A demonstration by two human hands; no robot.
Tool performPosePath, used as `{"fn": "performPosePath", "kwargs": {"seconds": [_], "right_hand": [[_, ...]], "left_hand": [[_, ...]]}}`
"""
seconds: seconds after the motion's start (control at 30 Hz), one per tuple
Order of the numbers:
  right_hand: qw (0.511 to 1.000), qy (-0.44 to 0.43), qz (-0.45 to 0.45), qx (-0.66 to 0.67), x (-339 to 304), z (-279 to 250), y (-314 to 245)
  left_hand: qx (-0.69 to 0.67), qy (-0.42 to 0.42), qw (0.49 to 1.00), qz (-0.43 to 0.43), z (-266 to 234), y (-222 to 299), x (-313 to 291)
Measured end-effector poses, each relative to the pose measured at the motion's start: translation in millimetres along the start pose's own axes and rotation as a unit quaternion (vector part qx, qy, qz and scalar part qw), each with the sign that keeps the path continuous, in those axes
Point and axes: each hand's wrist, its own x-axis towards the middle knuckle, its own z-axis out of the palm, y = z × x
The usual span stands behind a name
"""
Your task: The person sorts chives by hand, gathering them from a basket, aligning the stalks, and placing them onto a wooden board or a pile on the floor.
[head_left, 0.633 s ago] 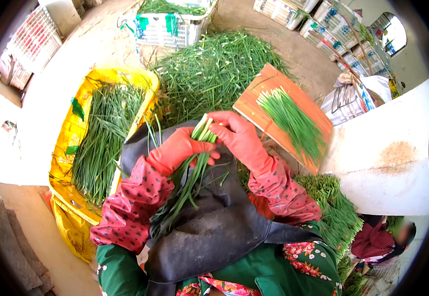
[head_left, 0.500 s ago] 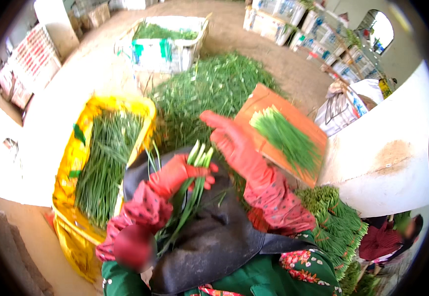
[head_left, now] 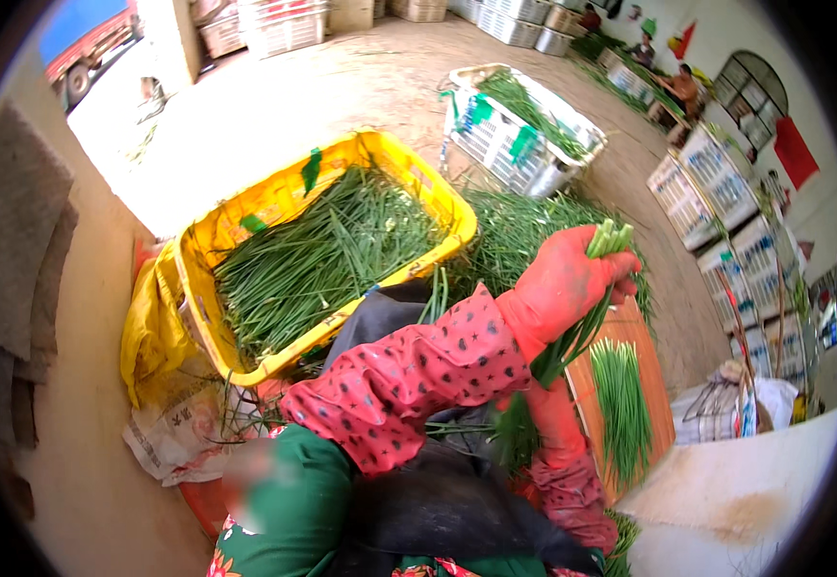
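My left hand (head_left: pixel 563 284), in a red rubber glove, is closed around a small bunch of chives (head_left: pixel 609 238). The pale stem ends poke up above the fist and the green leaves hang down below it. Lower down is my right hand (head_left: pixel 555 421), also gloved, beside the hanging leaves. Its fingers are mostly hidden behind the left hand and the leaves. To the right of both hands, a neat bundle of chives (head_left: pixel 622 409) lies on an orange board (head_left: pixel 667 423). A loose heap of chives (head_left: pixel 505 226) spreads beyond my left hand.
A yellow crate (head_left: pixel 327 337) full of chives stands at my left, a yellow sack (head_left: pixel 156 313) hanging beside it. Farther off is a white crate (head_left: pixel 534 173) with more chives. Stacked white crates (head_left: pixel 760 264) line the right. People (head_left: pixel 683 88) sit in the far right background.
My view has turned left. My left hand has moved right and up with the chives, toward the board. My right hand, spread before, is now lower, under the left forearm and bunch.
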Motion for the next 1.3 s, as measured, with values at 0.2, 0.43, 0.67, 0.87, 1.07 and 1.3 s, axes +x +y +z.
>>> {"fn": "performPosePath", "kwargs": {"seconds": [0.2,0.43,0.67,0.87,1.07,1.3], "right_hand": [[0.851,0.190,0.046,-0.488,-36.7,-130.1,15.1],[0.940,0.193,-0.108,-0.260,23.3,-16.3,-28.7],[0.876,0.246,-0.068,-0.410,-16.2,-82.0,76.6],[0.765,0.438,0.069,-0.468,-28.8,-237.3,161.0],[0.756,0.446,0.148,-0.455,-5.3,-299.0,204.3],[0.745,0.412,0.119,-0.510,28.0,-305.0,218.5]], "left_hand": [[-0.113,0.123,0.986,0.025,-10.0,-27.0,13.2],[-0.173,0.126,0.976,-0.031,-11.5,-104.3,10.8],[-0.235,0.115,0.961,-0.092,-117.5,-161.2,33.5],[0.017,0.112,0.986,-0.125,-165.5,-137.8,-10.0],[0.084,0.262,0.939,-0.207,-150.1,-150.0,-59.4],[0.150,0.263,0.922,-0.242,-116.9,-137.0,-57.1]]}}
